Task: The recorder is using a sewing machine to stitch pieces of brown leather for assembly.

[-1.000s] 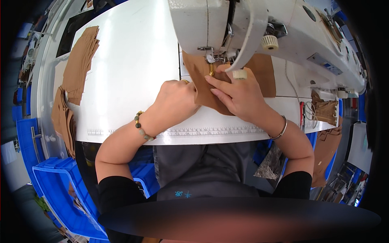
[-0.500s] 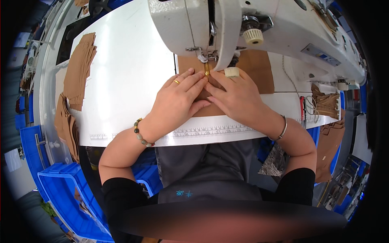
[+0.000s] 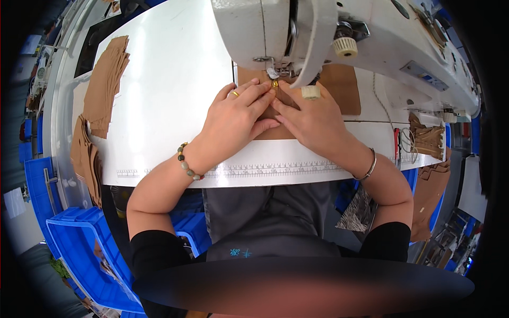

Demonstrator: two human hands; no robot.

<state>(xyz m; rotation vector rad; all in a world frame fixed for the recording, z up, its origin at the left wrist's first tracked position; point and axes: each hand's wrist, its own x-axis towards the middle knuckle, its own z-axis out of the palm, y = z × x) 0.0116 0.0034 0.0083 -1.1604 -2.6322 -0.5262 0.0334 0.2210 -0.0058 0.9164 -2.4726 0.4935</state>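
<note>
A brown fabric piece [image 3: 339, 91] lies flat on the table beneath the head of a white sewing machine [image 3: 249, 32]. Near the presser foot [image 3: 281, 72] sits a small gold metal piece [image 3: 275, 84], which looks like a zipper slider. My left hand [image 3: 233, 114] rests on the fabric just left of it, fingers stretched out and flat. On the other side my right hand [image 3: 313, 114] lies with fingers extended, partly behind the machine's cream knob [image 3: 310, 92]. The fingertips of both hands come close together around the gold piece. Where the needle meets the cloth is hard to make out.
Stacked brown pieces [image 3: 106, 87] lie at the table's left, with more hanging over its edge [image 3: 87, 159]. A ruler strip [image 3: 275, 169] runs along the front edge. Blue bins [image 3: 79, 217] stand lower left. Red-handled snips [image 3: 397, 140] and brown pieces [image 3: 427, 140] are at right.
The fabric and both hands have slid a little farther in toward the machine, bringing the gold piece closer to the presser foot. The whole view has shifted slightly.
</note>
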